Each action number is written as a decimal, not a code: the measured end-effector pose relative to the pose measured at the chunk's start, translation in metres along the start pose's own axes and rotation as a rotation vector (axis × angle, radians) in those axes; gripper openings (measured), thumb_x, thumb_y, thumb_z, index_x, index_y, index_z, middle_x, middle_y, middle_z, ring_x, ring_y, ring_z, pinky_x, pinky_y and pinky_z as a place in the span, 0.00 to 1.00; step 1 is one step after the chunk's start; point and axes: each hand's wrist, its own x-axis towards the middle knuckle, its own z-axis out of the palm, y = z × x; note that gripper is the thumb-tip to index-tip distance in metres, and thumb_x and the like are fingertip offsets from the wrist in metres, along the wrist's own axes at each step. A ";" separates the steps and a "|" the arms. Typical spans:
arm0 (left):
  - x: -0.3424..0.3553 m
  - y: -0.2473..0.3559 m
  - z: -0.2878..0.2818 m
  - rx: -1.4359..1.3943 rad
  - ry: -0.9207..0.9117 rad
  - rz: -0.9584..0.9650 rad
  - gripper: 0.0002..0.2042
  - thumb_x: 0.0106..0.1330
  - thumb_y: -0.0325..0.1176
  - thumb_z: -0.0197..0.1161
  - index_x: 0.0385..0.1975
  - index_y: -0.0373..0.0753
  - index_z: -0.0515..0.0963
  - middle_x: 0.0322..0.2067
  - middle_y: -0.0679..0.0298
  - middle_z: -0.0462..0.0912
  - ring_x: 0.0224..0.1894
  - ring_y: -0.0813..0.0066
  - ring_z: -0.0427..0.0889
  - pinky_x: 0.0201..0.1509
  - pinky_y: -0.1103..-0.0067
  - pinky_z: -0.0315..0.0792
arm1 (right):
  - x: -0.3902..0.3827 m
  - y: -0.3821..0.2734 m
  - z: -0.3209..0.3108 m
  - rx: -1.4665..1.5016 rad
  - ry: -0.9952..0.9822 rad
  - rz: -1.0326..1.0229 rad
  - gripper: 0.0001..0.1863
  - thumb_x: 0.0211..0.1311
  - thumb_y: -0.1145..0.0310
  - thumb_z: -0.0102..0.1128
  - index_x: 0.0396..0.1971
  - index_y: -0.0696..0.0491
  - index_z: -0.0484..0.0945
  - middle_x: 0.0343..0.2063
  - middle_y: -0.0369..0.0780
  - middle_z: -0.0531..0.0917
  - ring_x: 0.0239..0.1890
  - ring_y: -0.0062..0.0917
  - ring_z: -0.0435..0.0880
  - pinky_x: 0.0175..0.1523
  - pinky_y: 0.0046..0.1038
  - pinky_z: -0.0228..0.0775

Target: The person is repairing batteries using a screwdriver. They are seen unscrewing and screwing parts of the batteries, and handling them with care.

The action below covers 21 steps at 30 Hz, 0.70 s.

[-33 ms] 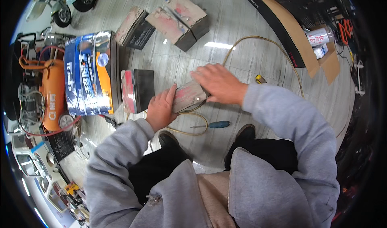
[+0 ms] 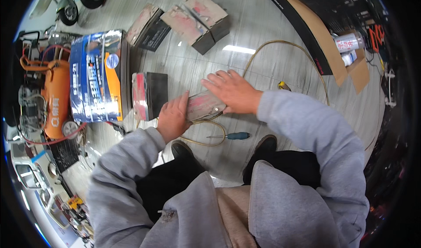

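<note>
A worn battery with a dusty, red-stained top is gripped between my two hands, low over the tiled floor. My left hand holds its left end, fingers along the side. Across its right end lies my right hand, fingers bent over the far edge. The battery's underside is hidden. Just left of my left hand stands another dark battery with a red side. On the floor nearer my feet lies a screwdriver with a blue handle, beside a loop of yellowish hose.
Several more batteries stand at the back. On the left are a blue-and-orange carton and an orange air compressor. A long open cardboard box lies far right, near a yellow-handled tool. The hose curves across the floor.
My right hand has slid slightly to the left over the battery's top. My left hand keeps its hold at the left end.
</note>
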 end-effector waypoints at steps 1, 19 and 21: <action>-0.007 -0.004 -0.003 -0.056 -0.047 -0.060 0.51 0.42 0.37 0.78 0.67 0.31 0.54 0.54 0.48 0.70 0.57 0.52 0.72 0.64 0.66 0.66 | 0.009 -0.013 0.003 -0.051 0.009 -0.012 0.41 0.46 0.65 0.71 0.62 0.58 0.65 0.47 0.42 0.74 0.53 0.38 0.72 0.55 0.40 0.66; -0.002 -0.030 0.002 0.071 0.060 0.032 0.34 0.40 0.38 0.73 0.50 0.35 0.68 0.39 0.55 0.74 0.45 0.57 0.75 0.54 0.67 0.66 | 0.022 -0.036 0.013 0.131 -0.188 0.158 0.26 0.35 0.77 0.65 0.40 0.57 0.68 0.36 0.43 0.73 0.42 0.39 0.74 0.48 0.37 0.68; -0.003 -0.032 -0.009 0.038 0.101 0.045 0.34 0.39 0.37 0.73 0.50 0.35 0.68 0.38 0.55 0.74 0.45 0.56 0.75 0.54 0.67 0.66 | 0.025 -0.035 0.005 0.147 -0.112 0.139 0.25 0.35 0.77 0.65 0.40 0.56 0.68 0.36 0.43 0.73 0.42 0.39 0.74 0.48 0.37 0.68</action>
